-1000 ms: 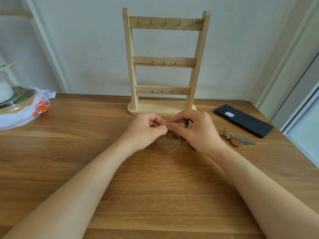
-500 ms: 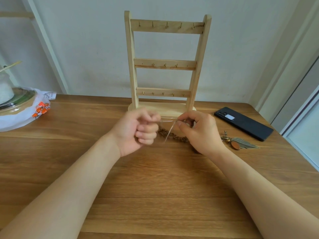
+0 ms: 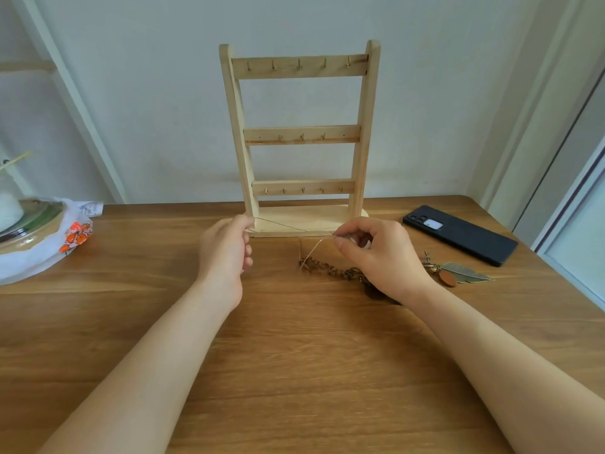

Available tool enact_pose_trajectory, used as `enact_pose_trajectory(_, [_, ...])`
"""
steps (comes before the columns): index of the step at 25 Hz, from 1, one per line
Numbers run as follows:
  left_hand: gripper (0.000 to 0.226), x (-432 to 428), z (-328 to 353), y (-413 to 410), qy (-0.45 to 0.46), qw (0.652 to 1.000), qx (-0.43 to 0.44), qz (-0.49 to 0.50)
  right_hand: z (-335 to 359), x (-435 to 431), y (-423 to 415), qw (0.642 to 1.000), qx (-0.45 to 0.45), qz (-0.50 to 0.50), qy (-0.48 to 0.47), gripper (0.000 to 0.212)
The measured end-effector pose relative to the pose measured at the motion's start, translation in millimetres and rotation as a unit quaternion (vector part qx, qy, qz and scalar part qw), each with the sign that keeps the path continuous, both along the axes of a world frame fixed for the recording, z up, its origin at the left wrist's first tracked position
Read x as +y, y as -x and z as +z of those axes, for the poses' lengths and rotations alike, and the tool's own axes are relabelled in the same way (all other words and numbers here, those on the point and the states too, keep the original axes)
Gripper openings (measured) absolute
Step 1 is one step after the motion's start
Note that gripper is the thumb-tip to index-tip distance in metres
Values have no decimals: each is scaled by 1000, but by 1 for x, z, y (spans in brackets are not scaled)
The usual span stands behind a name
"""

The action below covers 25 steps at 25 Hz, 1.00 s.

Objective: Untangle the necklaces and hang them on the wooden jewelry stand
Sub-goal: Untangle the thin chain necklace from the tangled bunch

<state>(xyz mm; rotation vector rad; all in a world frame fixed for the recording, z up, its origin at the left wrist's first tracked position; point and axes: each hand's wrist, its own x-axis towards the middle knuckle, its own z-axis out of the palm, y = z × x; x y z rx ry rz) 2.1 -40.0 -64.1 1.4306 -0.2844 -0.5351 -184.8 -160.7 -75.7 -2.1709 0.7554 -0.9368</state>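
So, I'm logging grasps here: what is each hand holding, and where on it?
Both hold the thin necklace, stretched between them: the left hand grips one end of the span, the right hand pinches the other.

Jewelry stand [image 3: 299, 139]: pale wood, brass-col. hooks [image 3: 299, 65]. Table [image 3: 294, 355]: mid-brown, wood grain. Chain necklace [image 3: 330, 270]: dark brown. Phone [image 3: 465, 235], rt edge: black. Bag [image 3: 49, 253], left edge: white w/ orange print.

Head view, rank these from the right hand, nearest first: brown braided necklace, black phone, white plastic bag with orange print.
1. Brown braided necklace, beside and partly under the right hand.
2. Black phone, back right.
3. White plastic bag with orange print, far left.
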Motion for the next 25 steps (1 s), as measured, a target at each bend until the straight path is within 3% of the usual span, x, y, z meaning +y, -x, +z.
enact_pose_trajectory(3, [11, 3, 4, 8, 30, 977, -210, 25, 1, 3, -2, 1000, -5, 8, 9, 6])
enact_pose_trajectory(5, [12, 4, 6, 17, 26, 933, -356, -30, 3, 4, -2, 1000, -12, 16, 19, 6])
enact_pose_trajectory(7, [13, 3, 5, 26, -26, 895, -426, -126, 3, 8, -2, 999, -21, 27, 36, 6])
enact_pose_trajectory(11, [9, 2, -3, 30, -70, 883, -412, -216, 4, 12, -3, 997, -26, 34, 71, 10])
enact_pose_trajectory(16, [10, 3, -1, 27, -82, 878, -426, -204, 7, 10, -1, 998, 0, 55, 37, 16])
enact_pose_trajectory(23, [10, 5, -3, 30, -101, 815, -547, -164, 7, 8, -1, 998, 20, 61, 9, 10])
enact_pose_trajectory(25, [11, 4, -3, 28, -97, 824, -535, -162, 8, 9, 0, 998, 10, 59, 16, 9])
